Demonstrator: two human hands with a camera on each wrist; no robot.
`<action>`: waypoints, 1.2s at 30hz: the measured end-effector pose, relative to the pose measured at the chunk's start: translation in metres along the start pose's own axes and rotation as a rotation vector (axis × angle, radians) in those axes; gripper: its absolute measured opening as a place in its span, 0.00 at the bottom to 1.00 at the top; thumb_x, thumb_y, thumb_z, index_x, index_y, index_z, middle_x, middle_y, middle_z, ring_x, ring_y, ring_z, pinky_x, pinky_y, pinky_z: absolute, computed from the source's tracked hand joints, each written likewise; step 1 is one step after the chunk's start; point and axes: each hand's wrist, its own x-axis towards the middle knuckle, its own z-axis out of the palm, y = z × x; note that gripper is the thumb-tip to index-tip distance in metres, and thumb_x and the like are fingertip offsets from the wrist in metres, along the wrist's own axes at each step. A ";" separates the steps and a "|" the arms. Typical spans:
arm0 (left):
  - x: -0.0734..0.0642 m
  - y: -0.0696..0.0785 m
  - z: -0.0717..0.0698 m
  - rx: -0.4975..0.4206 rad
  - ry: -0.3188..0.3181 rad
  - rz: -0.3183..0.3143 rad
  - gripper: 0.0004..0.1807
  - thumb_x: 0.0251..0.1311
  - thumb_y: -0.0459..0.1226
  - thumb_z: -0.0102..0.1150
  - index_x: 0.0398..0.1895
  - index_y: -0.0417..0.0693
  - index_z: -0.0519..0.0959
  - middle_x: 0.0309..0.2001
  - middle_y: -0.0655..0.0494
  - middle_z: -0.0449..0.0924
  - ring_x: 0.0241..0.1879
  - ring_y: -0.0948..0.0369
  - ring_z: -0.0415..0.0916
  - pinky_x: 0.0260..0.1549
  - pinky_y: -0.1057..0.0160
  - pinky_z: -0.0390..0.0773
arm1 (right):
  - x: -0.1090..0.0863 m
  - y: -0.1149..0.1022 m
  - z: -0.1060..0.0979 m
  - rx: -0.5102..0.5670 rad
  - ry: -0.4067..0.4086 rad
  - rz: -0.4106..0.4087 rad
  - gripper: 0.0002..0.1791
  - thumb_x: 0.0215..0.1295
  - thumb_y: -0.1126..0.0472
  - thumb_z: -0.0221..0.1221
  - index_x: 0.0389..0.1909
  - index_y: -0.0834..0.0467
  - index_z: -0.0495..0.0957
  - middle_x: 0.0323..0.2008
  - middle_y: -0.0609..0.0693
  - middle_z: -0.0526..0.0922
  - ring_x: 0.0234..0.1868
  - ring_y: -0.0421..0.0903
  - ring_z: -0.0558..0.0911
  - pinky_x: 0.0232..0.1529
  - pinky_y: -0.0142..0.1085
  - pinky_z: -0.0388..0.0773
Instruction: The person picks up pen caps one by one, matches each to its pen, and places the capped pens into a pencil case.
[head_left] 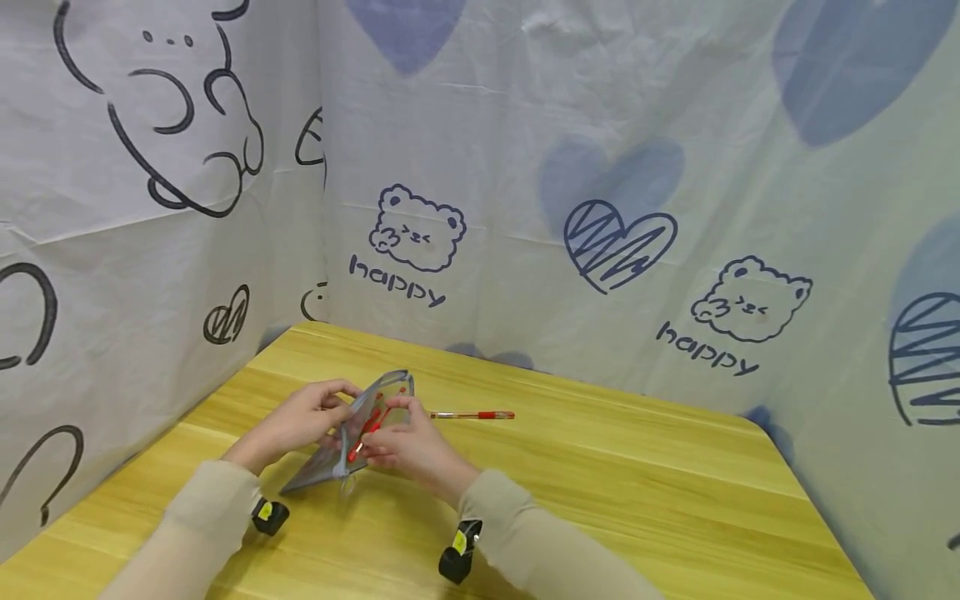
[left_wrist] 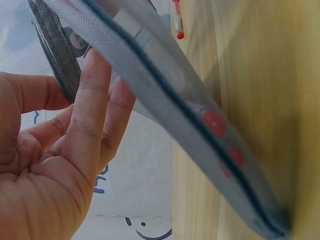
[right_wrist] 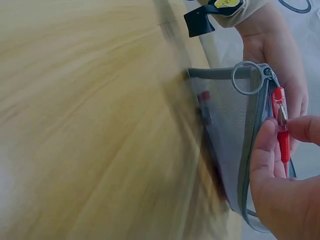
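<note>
A grey see-through zip pouch (head_left: 318, 471) is held tilted above the table, its zipped mouth spread apart. My left hand (head_left: 300, 421) grips the pouch's rim at the far left side; in the left wrist view the fingers (left_wrist: 87, 110) lie against the zip edge. With thumb and fingers, my right hand (head_left: 416, 446) pinches a red pen (right_wrist: 283, 142) at the pouch mouth. Through the pouch wall, red-ended pens (left_wrist: 215, 122) show inside, blurred by the mesh. A ring pull (right_wrist: 247, 78) hangs at the zip's near end.
Another red pen (head_left: 495, 415) lies on the wooden table (head_left: 600, 500), right of the pouch and beyond my right hand. White printed cloth (head_left: 510, 167) hangs behind the table and along its left side. Each wrist carries a black camera (head_left: 456, 560).
</note>
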 end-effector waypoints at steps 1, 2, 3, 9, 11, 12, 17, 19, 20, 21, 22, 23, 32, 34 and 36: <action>0.000 0.000 0.000 -0.002 -0.001 -0.001 0.19 0.80 0.31 0.47 0.69 0.36 0.73 0.48 0.40 0.88 0.39 0.53 0.86 0.38 0.52 0.89 | 0.000 -0.001 0.000 -0.011 -0.007 0.001 0.36 0.72 0.71 0.65 0.74 0.56 0.59 0.42 0.58 0.89 0.33 0.43 0.87 0.41 0.34 0.87; 0.000 0.000 0.000 -0.003 -0.003 -0.002 0.19 0.80 0.31 0.47 0.69 0.36 0.73 0.49 0.40 0.88 0.39 0.53 0.86 0.38 0.52 0.89 | 0.001 -0.001 0.001 -0.022 -0.013 0.003 0.35 0.72 0.70 0.65 0.73 0.57 0.59 0.42 0.59 0.89 0.33 0.43 0.87 0.41 0.33 0.86; 0.000 0.000 0.000 -0.006 -0.004 -0.004 0.19 0.80 0.31 0.47 0.69 0.36 0.73 0.49 0.40 0.88 0.40 0.53 0.86 0.38 0.52 0.89 | 0.001 -0.002 0.001 -0.029 -0.020 0.005 0.35 0.73 0.70 0.64 0.74 0.57 0.58 0.42 0.59 0.89 0.33 0.43 0.87 0.41 0.33 0.86; -0.001 -0.001 0.001 0.001 -0.003 -0.006 0.19 0.81 0.32 0.47 0.70 0.36 0.73 0.50 0.39 0.87 0.39 0.54 0.86 0.38 0.51 0.89 | 0.003 -0.007 0.000 -0.038 -0.056 0.040 0.34 0.74 0.70 0.63 0.74 0.58 0.57 0.43 0.60 0.89 0.35 0.43 0.88 0.41 0.33 0.87; -0.001 -0.001 0.001 0.006 -0.001 -0.003 0.19 0.81 0.32 0.47 0.69 0.37 0.73 0.51 0.38 0.87 0.39 0.54 0.86 0.38 0.51 0.89 | 0.002 -0.009 0.000 -0.040 -0.065 0.051 0.34 0.75 0.70 0.63 0.74 0.58 0.58 0.44 0.60 0.89 0.35 0.43 0.89 0.42 0.33 0.87; -0.001 -0.001 0.001 0.007 -0.001 0.000 0.19 0.81 0.32 0.47 0.69 0.37 0.74 0.52 0.38 0.87 0.39 0.54 0.86 0.38 0.51 0.89 | 0.002 -0.010 0.000 -0.040 -0.066 0.057 0.33 0.75 0.70 0.63 0.74 0.58 0.58 0.44 0.59 0.89 0.36 0.43 0.89 0.43 0.33 0.87; -0.001 -0.001 0.001 -0.001 -0.004 0.004 0.19 0.80 0.32 0.48 0.69 0.36 0.74 0.51 0.39 0.87 0.40 0.54 0.86 0.38 0.52 0.89 | -0.001 -0.010 0.000 -0.064 -0.054 0.045 0.28 0.75 0.71 0.62 0.69 0.60 0.62 0.45 0.62 0.89 0.38 0.45 0.90 0.46 0.36 0.88; -0.001 -0.001 0.001 -0.005 -0.001 0.005 0.19 0.80 0.32 0.48 0.69 0.36 0.73 0.50 0.39 0.88 0.39 0.54 0.86 0.38 0.52 0.89 | -0.001 -0.009 0.000 -0.061 -0.044 0.037 0.27 0.74 0.72 0.62 0.67 0.60 0.63 0.47 0.65 0.89 0.38 0.45 0.89 0.47 0.37 0.88; -0.001 0.000 0.001 -0.006 0.002 0.005 0.20 0.79 0.31 0.48 0.69 0.35 0.73 0.49 0.40 0.88 0.39 0.54 0.86 0.38 0.52 0.89 | -0.001 -0.009 0.000 -0.057 -0.039 0.035 0.27 0.73 0.72 0.62 0.67 0.60 0.63 0.47 0.66 0.89 0.37 0.45 0.89 0.46 0.37 0.88; -0.001 0.000 0.001 -0.007 0.004 0.007 0.20 0.79 0.31 0.48 0.69 0.35 0.73 0.48 0.40 0.88 0.39 0.54 0.86 0.37 0.52 0.89 | 0.000 -0.009 0.000 -0.051 -0.035 0.031 0.27 0.73 0.72 0.63 0.66 0.61 0.63 0.47 0.67 0.89 0.36 0.45 0.88 0.46 0.37 0.88; -0.001 0.000 0.001 -0.007 0.007 0.007 0.20 0.79 0.31 0.48 0.69 0.35 0.73 0.48 0.40 0.88 0.39 0.54 0.86 0.37 0.52 0.89 | -0.001 -0.009 -0.001 -0.045 -0.032 0.028 0.26 0.72 0.73 0.63 0.66 0.61 0.64 0.48 0.68 0.88 0.36 0.45 0.88 0.45 0.36 0.88; -0.001 0.000 0.001 -0.007 0.009 0.008 0.20 0.79 0.31 0.48 0.69 0.35 0.74 0.48 0.41 0.88 0.39 0.54 0.86 0.37 0.52 0.89 | 0.000 -0.009 -0.002 -0.043 -0.034 0.027 0.26 0.72 0.72 0.63 0.66 0.62 0.64 0.49 0.69 0.88 0.35 0.45 0.87 0.44 0.36 0.88; 0.000 0.001 0.001 -0.003 0.006 0.012 0.19 0.80 0.32 0.48 0.68 0.36 0.74 0.46 0.41 0.88 0.38 0.54 0.84 0.37 0.51 0.88 | -0.003 -0.011 -0.012 -0.009 -0.023 0.040 0.28 0.72 0.70 0.64 0.68 0.62 0.64 0.48 0.67 0.87 0.34 0.43 0.86 0.42 0.33 0.87; 0.000 0.001 0.001 -0.002 0.004 0.014 0.19 0.80 0.32 0.48 0.68 0.36 0.74 0.47 0.40 0.88 0.38 0.54 0.84 0.37 0.51 0.88 | -0.001 -0.010 -0.014 0.007 -0.005 0.045 0.29 0.72 0.70 0.64 0.69 0.62 0.64 0.43 0.63 0.88 0.33 0.43 0.86 0.40 0.32 0.86; 0.000 0.000 0.001 0.001 0.005 0.016 0.19 0.80 0.31 0.48 0.68 0.36 0.74 0.47 0.41 0.88 0.38 0.54 0.85 0.36 0.51 0.88 | 0.001 -0.008 -0.018 0.029 0.018 0.043 0.30 0.72 0.69 0.64 0.70 0.62 0.63 0.38 0.59 0.87 0.33 0.43 0.87 0.39 0.32 0.86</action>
